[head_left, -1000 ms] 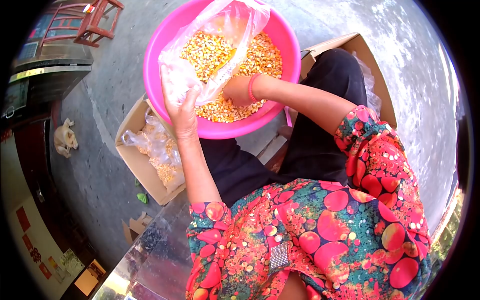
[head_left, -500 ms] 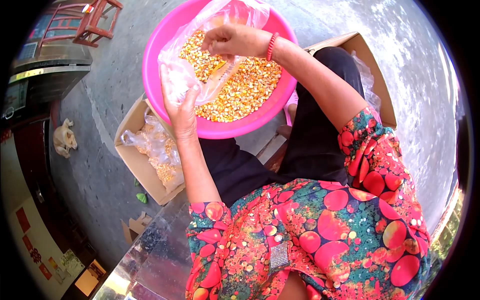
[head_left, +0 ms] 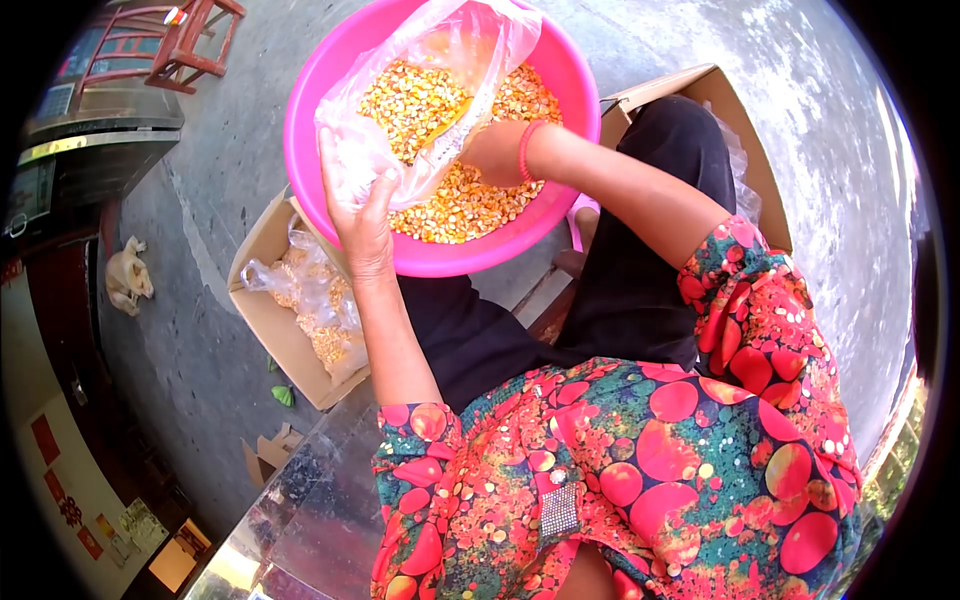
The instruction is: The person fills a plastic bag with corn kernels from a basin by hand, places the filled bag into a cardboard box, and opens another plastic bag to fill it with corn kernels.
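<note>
grey concrete floor [head_left: 235,170] all around, a left carton [head_left: 280,340] and a right carton [head_left: 765,150] on either side. from the head view: inside a pink basin [head_left: 304,130], loose corn kernels [head_left: 450,215] and a plastic bag [head_left: 430,178] with more kernels at its mouth, long axis from near left to far right. gripped at the bag's near-left edge by the left hand [head_left: 362,215], film bunched against the palm. just right of the bag, down at the loose kernels and nearer to them, the right hand [head_left: 500,152]; fingers hidden, impossible to tell whether clenched or slack.

Bright daylight, white glare on floor [head_left: 835,160], fisheye curve (black corners)
</note>
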A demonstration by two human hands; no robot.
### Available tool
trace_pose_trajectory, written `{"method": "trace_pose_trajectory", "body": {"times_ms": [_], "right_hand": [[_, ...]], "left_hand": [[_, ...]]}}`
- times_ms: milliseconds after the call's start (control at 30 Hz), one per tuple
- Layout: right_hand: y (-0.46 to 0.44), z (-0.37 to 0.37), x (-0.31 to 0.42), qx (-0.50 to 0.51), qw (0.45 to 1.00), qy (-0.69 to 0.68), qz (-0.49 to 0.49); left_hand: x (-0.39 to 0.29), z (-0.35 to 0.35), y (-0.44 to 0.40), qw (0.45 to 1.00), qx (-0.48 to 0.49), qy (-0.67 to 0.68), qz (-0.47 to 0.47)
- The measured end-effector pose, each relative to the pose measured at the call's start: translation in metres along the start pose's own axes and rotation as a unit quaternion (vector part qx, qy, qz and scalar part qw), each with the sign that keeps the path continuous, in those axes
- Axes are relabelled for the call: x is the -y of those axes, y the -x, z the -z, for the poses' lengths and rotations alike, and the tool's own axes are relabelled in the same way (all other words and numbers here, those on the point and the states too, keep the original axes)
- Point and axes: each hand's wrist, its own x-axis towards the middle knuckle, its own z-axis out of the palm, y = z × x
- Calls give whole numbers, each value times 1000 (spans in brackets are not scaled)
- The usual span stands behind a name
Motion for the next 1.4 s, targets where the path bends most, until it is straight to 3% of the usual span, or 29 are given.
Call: {"method": "trace_pose_trajectory", "body": {"times_ms": [200, 300, 367, 500, 600, 633, 700, 733, 767, 833, 867, 900, 933, 967, 1033, 1067, 1100, 1167, 1233, 1300, 1367, 1400], "right_hand": [[-12, -24, 41, -1, 995, -97, 21], [-22, -23, 36, 11, 997, -53, 60], [-20, -20, 24, -36, 990, -103, 86], [-13, 0, 12, 48, 984, -124, 115], [18, 44, 15, 215, 905, -348, 116], [17, 44, 11, 215, 905, -348, 116], [12, 44, 1, 36, 883, -431, 182], [21, 65, 3, 46, 887, -448, 102], [21, 69, 2, 45, 887, -447, 102], [17, 74, -5, -143, 852, -501, 45], [13, 70, -9, -143, 852, -502, 45], [5, 60, -12, -301, 868, -386, 83], [-1, 55, -16, -447, 849, -255, 119], [-3, 53, -24, -447, 849, -256, 120], [5, 59, -27, -409, 898, -126, 97], [17, 68, -22, -178, 920, -347, 34], [23, 69, -14, -178, 920, -347, 34], [30, 68, -2, 95, 905, -413, 30], [28, 51, 9, 167, 926, -339, 10], [26, 38, 21, 161, 963, -215, 11], [-1, -11, 12, -23, 996, -35, 79], [-4, -16, 16, -23, 996, -34, 79]], "left_hand": [[0, 0, -1, 1000, 3, -17, -3], [-1, -2, 0, 1000, 0, -14, 1], [-3, -2, 0, 1000, -5, -5, 2], [-2, 0, 0, 1000, -1, -13, 1], [-2, 0, 0, 1000, -3, -14, -1], [-3, -1, 0, 1000, -4, -13, -1], [-1, 1, 0, 1000, 0, -14, -2], [-1, 1, 1, 1000, 5, -16, -1], [-1, 1, 1, 1000, 5, -16, -2], [-2, 0, 1, 1000, 5, -19, -3], [-2, 0, 0, 1000, 5, -19, -2], [-1, 0, 0, 1000, 6, -16, 0], [-1, 1, 0, 1000, 6, -14, 2], [0, 1, -1, 1000, 5, -14, 2], [1, 2, -1, 1000, 7, -21, -1], [1, 2, 0, 1000, 7, -20, -1], [-1, 1, 0, 1000, 5, -15, 0], [-1, 0, 0, 1000, 3, -11, 1], [-1, 0, -1, 1000, 4, -6, 8], [0, 0, 0, 1000, 3, -8, 6], [0, -1, 0, 1000, 2, -9, 3], [0, -1, 0, 1000, 3, -6, 5]]}}
